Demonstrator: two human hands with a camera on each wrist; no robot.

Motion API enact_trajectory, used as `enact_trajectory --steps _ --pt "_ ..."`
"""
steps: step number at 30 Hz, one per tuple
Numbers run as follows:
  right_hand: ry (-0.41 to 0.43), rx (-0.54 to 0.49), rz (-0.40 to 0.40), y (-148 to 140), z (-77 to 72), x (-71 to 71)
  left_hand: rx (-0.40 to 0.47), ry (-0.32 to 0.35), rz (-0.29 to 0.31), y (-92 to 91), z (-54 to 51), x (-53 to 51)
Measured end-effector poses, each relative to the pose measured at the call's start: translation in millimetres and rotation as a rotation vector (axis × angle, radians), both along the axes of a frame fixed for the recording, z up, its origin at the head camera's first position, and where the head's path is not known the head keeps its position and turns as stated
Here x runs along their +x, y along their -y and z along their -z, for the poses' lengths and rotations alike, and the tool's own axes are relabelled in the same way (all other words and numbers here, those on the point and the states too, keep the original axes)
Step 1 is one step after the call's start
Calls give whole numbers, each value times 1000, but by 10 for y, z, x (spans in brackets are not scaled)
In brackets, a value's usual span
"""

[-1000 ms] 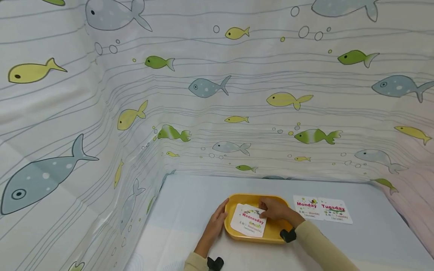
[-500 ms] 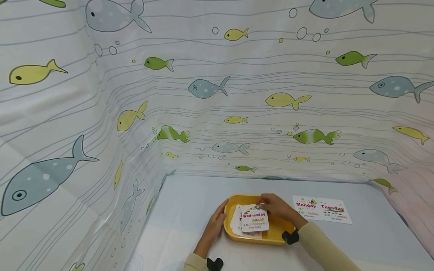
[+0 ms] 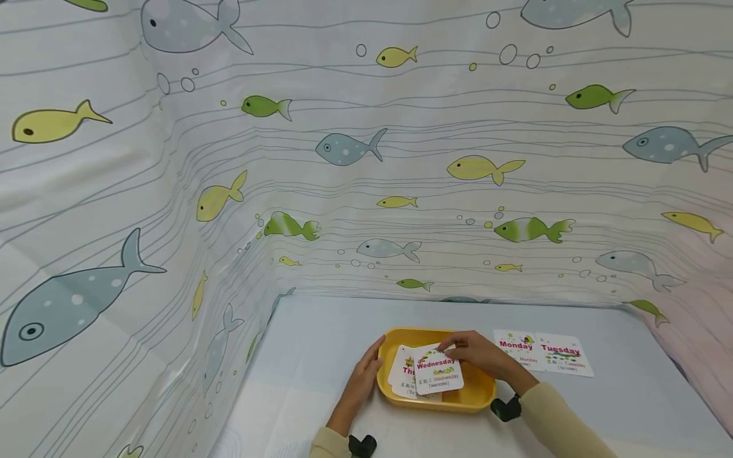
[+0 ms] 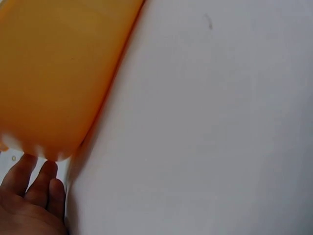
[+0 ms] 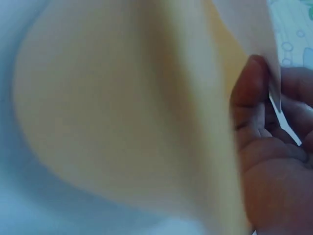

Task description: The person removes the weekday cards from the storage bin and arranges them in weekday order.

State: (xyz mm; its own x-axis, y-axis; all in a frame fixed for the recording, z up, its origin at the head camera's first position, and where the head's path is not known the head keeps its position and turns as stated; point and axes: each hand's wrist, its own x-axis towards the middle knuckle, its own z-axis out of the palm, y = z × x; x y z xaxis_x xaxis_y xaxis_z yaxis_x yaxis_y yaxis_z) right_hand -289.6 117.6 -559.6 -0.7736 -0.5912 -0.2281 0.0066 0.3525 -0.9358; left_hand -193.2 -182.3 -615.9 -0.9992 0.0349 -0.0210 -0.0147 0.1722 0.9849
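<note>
In the head view, a yellow plastic tray (image 3: 476, 385) holds several white word cards. My left hand (image 3: 362, 375) rests against the tray's left end; the left wrist view has its nearly straight fingers (image 4: 41, 183) touching the outer wall. With thumb and fingers, my right hand (image 3: 483, 356) pinches the top right corner of the "Wednesday" card (image 3: 439, 380), tilted over the tray. Behind it lies a card reading "Thu" (image 3: 403, 374), its rest covered. In the right wrist view the pinched card (image 5: 257, 29) sits between thumb and fingers, beside the blurred tray.
On the table (image 3: 321, 356), right of the tray, a "Monday" card (image 3: 515, 345) and a "Tuesday" card (image 3: 564, 356) lie side by side. My right forearm partly covers the Monday card. A fish-print cloth (image 3: 366, 191) encloses the table's back and sides.
The Wednesday card has been lifted off the pile and drawn right, uncovering the Thu card below. My right hand has shifted slightly right. My left hand stays at the tray.
</note>
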Motion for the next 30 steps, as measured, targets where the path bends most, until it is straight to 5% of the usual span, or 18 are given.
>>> enact_trajectory --steps 30 --pt "107 -171 285 -608 -88 114 3 6 -14 -9 -8 -13"
